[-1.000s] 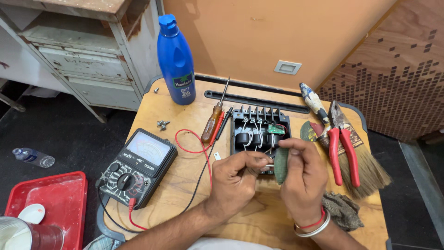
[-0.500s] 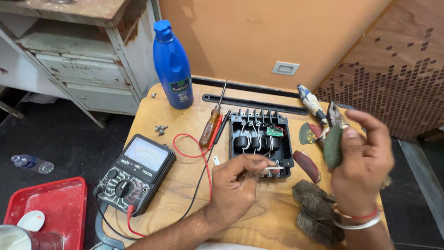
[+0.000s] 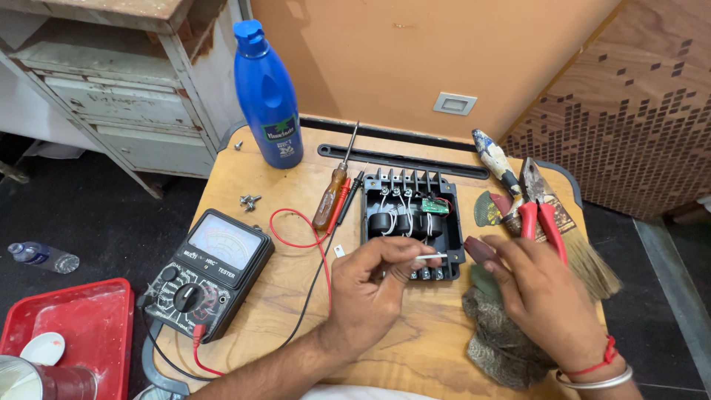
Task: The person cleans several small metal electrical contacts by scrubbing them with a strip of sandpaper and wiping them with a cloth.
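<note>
Over the black box (image 3: pixel 412 226), left hand (image 3: pixel 370 285) pinches perhaps a white wire (image 3: pixel 431 257)

Repair workshop, multimeter (image 3: pixel 205 275), pliers (image 3: pixel 538 222), screwdriver (image 3: pixel 332 194)

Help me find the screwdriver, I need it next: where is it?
In the head view the screwdriver lies centre-table, between the blue bottle and the black box.

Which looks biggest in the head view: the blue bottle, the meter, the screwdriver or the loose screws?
1. Blue bottle and meter: too alike to rank, and the meter lies nearer the camera.
2. Screwdriver.
3. Screws, clearly smallest.
</note>
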